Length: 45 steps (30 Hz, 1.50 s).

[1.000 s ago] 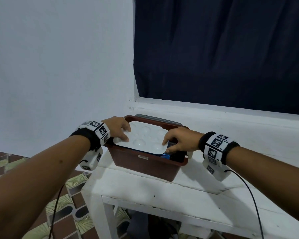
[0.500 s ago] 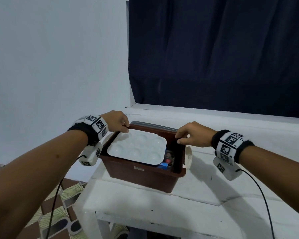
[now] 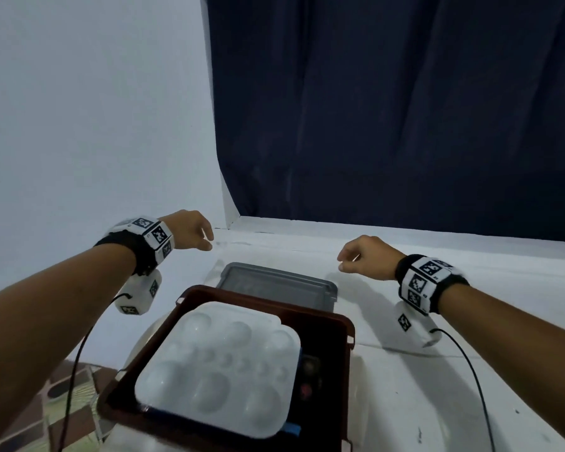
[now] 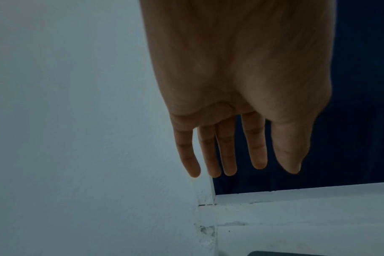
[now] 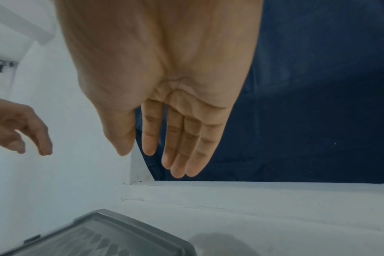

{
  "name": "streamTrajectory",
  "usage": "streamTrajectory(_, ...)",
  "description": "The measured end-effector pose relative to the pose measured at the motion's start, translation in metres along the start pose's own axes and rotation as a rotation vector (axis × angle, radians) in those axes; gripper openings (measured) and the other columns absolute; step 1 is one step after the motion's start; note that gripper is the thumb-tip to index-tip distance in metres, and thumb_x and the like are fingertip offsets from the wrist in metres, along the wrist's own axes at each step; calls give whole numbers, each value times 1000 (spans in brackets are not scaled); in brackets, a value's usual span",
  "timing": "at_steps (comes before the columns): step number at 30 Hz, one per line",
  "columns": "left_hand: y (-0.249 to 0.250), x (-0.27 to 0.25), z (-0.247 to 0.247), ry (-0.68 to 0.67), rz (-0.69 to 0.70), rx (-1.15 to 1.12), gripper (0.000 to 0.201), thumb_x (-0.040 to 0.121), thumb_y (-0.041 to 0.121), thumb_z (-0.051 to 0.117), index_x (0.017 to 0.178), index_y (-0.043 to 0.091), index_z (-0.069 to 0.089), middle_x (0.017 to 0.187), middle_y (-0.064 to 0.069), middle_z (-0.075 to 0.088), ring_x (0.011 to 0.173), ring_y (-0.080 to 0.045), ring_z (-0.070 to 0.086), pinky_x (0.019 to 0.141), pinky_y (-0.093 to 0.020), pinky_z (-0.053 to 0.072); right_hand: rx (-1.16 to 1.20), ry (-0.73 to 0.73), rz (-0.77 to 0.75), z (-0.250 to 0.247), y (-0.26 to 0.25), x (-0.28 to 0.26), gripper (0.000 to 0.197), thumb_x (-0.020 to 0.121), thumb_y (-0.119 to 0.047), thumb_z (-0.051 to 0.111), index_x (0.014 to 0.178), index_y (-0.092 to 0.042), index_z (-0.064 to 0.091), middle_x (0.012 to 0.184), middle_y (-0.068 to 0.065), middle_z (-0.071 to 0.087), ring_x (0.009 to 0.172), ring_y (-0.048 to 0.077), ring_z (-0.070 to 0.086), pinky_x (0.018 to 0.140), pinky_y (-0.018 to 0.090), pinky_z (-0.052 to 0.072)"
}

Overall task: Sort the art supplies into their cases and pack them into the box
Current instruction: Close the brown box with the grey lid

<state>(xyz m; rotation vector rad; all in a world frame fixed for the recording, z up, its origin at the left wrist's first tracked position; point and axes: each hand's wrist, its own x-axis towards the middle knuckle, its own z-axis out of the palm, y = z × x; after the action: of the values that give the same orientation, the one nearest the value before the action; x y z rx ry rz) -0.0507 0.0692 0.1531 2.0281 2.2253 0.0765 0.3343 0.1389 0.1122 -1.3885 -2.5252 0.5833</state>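
A dark brown box [image 3: 341, 324] sits on the white table, with a white paint palette [image 3: 219, 367] lying on top of its contents. Dark items and a blue edge [image 3: 292, 429] show beside the palette inside the box. Behind the box lies a grey lid [image 3: 274, 283], also seen in the right wrist view as the grey lid [image 5: 112, 237]. My left hand [image 3: 206, 239] hovers above and left of the lid, fingers straight and empty [image 4: 228, 155]. My right hand [image 3: 346, 262] hovers right of the lid, fingers relaxed and empty [image 5: 178, 155].
The white table [image 3: 437, 402] runs to a white ledge [image 3: 405, 236] under a dark blue curtain [image 3: 405, 109]. A pale wall [image 3: 79, 125] stands at the left. Patterned floor tiles [image 3: 72, 402] show below the table's left edge. Cables hang from both wrists.
Both hands let go of the box and palette and rose up and back, toward the grey lid. The head view tilted down and closer over the box.
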Motion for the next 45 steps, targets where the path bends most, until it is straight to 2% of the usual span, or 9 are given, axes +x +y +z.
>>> streamTrajectory(9,-31,59,47,-134,-35,-59,23,85,31,70,105,20,71,98,1,68,97,-17,61,89,-26,46,26,-223,241,47,22,49,32,90,-29,67,114,-9,60,99,9,70,76,17,68,73,32,59)
streamTrajectory(14,-39,85,87,-297,-51,-221,24,86,33,68,84,10,73,73,-1,74,66,-15,69,60,-25,56,6,-370,333,69,24,60,37,91,-35,67,86,1,71,75,11,74,68,22,73,65,31,62)
streamTrajectory(18,-30,90,114,-404,-52,-277,33,89,33,66,86,1,69,70,-8,74,62,-20,71,62,-31,61,-62,-349,364,78,22,63,34,87,-32,73,71,-2,69,63,9,72,61,22,72,64,34,62)
streamTrajectory(23,-31,97,124,-359,-85,-213,20,80,17,74,80,-2,69,60,-11,71,51,-19,69,53,-28,58,-108,-353,387,78,12,65,29,87,-26,72,65,-15,58,54,-2,64,52,10,61,78,39,59)
streamTrajectory(28,-30,101,128,-172,-89,-240,22,73,8,75,91,2,64,77,-15,72,56,-23,70,61,-39,61,-54,-312,441,87,14,71,31,84,-29,75,62,-9,64,52,-2,66,51,12,65,75,36,60)
streamTrajectory(33,-41,111,112,-104,-220,-477,22,80,3,69,101,-3,64,77,-17,69,65,-26,69,69,-36,61,298,-70,491,77,19,79,19,88,-17,71,85,1,65,78,17,73,71,27,72,75,42,61)
streamTrajectory(35,-44,113,97,-46,-213,-593,11,81,0,67,91,-5,70,58,-10,66,57,-21,65,64,-30,60,436,77,490,66,16,80,22,87,-11,72,98,-3,54,80,20,71,69,29,70,73,44,60)
streamTrajectory(38,-39,107,67,66,-191,-811,4,85,0,65,82,3,67,67,-13,61,65,-23,59,73,-38,59,496,262,449,40,5,78,27,88,-6,69,106,-4,49,75,19,70,64,29,68,68,41,60)
streamTrajectory(45,-19,71,-10,119,-13,-1063,45,87,-5,58,129,10,54,85,-14,64,72,-21,58,70,-36,58,633,577,329,-21,-39,50,13,91,-2,64,95,-9,54,76,12,61,56,19,59,53,29,55)
